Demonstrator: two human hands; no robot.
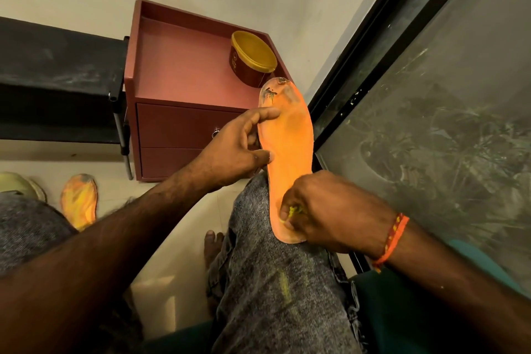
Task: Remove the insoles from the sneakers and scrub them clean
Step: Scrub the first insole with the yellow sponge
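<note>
Both hands – insole point(290, 149) edges gripped.

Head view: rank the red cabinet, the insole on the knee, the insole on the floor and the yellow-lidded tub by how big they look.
1. Red cabinet, clearly largest.
2. Insole on the knee, though it is nearer the camera.
3. Insole on the floor and yellow-lidded tub look about alike; the forearm partly hides that insole, so I won't rank them.
</note>
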